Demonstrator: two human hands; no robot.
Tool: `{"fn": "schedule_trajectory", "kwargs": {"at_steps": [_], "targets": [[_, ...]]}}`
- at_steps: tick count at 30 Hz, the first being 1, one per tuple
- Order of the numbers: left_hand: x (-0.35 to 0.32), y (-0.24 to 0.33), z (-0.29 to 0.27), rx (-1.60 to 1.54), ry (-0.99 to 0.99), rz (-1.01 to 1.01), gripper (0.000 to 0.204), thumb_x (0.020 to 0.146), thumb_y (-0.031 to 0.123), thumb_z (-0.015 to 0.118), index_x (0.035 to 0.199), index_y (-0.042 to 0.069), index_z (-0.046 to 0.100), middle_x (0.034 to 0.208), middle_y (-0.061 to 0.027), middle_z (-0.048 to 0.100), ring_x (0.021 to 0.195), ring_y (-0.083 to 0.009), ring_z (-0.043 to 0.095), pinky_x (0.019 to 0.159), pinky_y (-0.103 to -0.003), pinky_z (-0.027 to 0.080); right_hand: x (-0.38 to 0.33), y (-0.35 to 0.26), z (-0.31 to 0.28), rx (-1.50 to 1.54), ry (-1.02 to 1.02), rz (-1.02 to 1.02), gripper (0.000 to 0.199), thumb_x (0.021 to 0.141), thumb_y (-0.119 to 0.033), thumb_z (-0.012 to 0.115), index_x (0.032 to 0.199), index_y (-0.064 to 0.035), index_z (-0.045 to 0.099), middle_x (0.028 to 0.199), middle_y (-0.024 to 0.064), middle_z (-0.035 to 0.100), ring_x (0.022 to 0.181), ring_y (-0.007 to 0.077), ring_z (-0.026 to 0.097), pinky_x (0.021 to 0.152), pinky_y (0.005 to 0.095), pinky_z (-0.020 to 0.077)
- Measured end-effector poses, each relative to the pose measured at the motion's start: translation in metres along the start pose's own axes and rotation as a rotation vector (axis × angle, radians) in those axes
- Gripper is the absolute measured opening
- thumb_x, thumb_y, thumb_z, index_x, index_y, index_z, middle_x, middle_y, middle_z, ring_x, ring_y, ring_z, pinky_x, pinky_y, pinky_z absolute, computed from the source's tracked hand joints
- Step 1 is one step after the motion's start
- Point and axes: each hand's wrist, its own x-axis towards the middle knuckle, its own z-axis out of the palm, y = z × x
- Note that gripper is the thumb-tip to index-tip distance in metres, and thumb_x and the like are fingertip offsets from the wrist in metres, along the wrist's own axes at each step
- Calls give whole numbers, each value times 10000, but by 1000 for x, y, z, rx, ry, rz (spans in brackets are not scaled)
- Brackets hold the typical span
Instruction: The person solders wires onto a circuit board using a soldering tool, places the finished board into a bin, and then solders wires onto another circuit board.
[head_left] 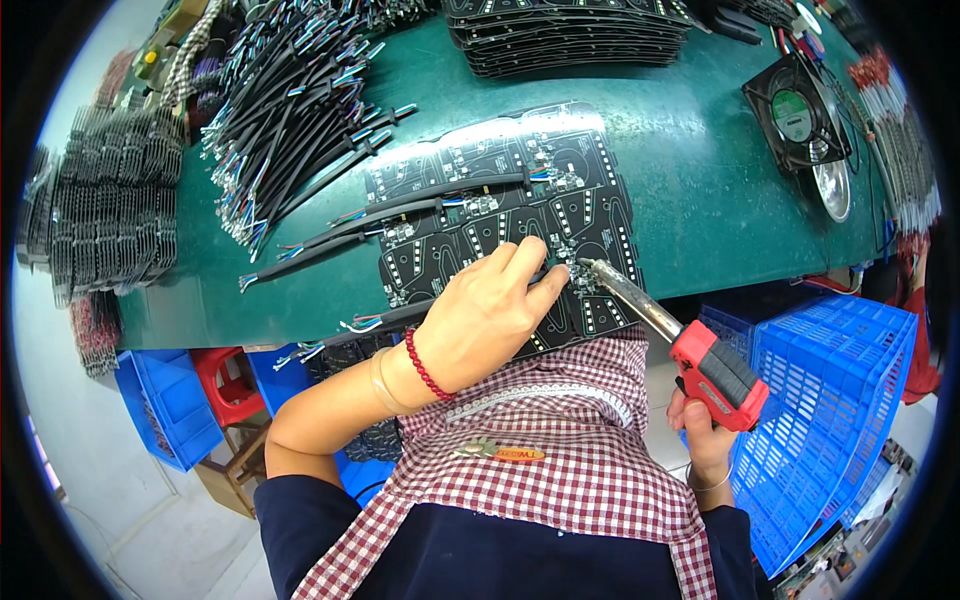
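My left hand lies over a panel of black circuit boards at the table's near edge. Its thumb and fingers pinch a black sleeved cable, whose far end is mostly hidden by the fingers. In my right hand is a soldering iron with a red and black handle. Its metal tip rests at or just over the board, close beside my left fingertips; contact is hard to tell. Three other black cables lie across the panel, with coloured wire ends sticking out on the left.
A big heap of black cables covers the table's far left. Stacked circuit boards stand at the back, and a black fan is at right. Blue crates stand below the right edge; a blue bin and red stool sit lower left.
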Motion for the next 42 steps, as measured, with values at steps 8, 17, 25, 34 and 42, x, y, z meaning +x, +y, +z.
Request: {"fn": "schedule_trajectory", "kwargs": {"at_steps": [8,17,25,34,42], "targets": [[0,-2,0,-25,17,4,339,739,11,598,1072,48,647,879,-95,485,783,-221,565,642,-316,502,-5,6,-2,-52,-14,16,464,930,-309,579,1193,60,479,647,88,542,518,122,491,478,259,422],[1,-6,4,-71,54,-2,332,723,3,649,1051,57,651,867,-88,486,761,-219,566,621,-320,502,-4,-4,-3,50,-20,165,278,857,-160,652,1062,21,601,823,49,604,702,123,556,633,272,452],[0,-7,4,-90,42,-12,335,718,-3,655,1048,56,651,862,-86,485,752,-218,566,614,-319,503,-6,-3,-1,97,-16,140,275,867,-154,648,1076,17,596,837,43,608,725,123,564,642,276,458],[-1,-5,5,-50,57,10,318,736,10,647,1051,49,647,866,-89,491,761,-217,569,614,-319,500,-6,-2,-3,84,-40,152,248,872,-155,639,1051,12,603,845,43,613,730,124,570,645,278,462],[-2,-1,3,-20,26,3,358,721,8,605,1076,42,639,877,-99,487,783,-226,565,627,-321,503,-3,0,2,-115,-50,-4,495,926,-332,580,1206,65,485,639,72,539,516,110,484,467,246,399]]}}
